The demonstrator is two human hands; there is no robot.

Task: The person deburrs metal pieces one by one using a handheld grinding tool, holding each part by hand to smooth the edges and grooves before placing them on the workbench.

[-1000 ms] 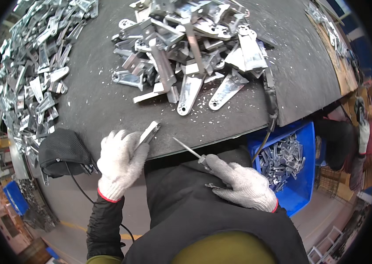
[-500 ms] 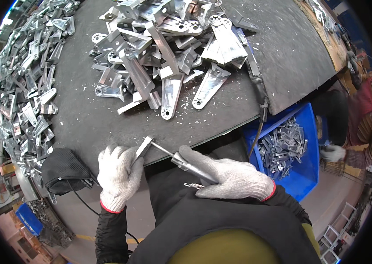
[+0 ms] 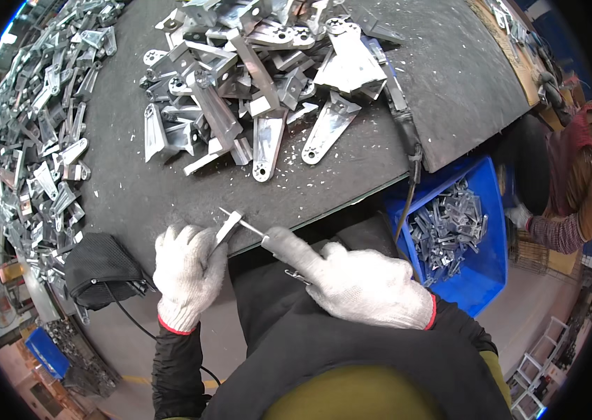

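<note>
At the near edge of the dark worktable (image 3: 170, 189), the left hand (image 3: 185, 273) pinches a small metal bracket (image 3: 229, 226) steady while the right hand (image 3: 362, 285) grips a slim file-like tool (image 3: 268, 236) (tip against the bracket), with the parts heap (image 3: 254, 77) lying farther back.

We have only one view, from a camera worn on the head, looking steeply down over the chest to the two gloved hands. The lens is a wide fisheye, so the edge of the dark table (image 3: 380, 91) bends and a black border closes the corners. The left hand (image 3: 187, 273) and right hand (image 3: 366, 283) lie near the camera, low in the middle. Beyond the fingertips (image 3: 215, 241) the table stretches away to the upper rim. To the right of the fingers we see down to the floor and a blue bin (image 3: 482, 280). No second view shares this scene.
</note>
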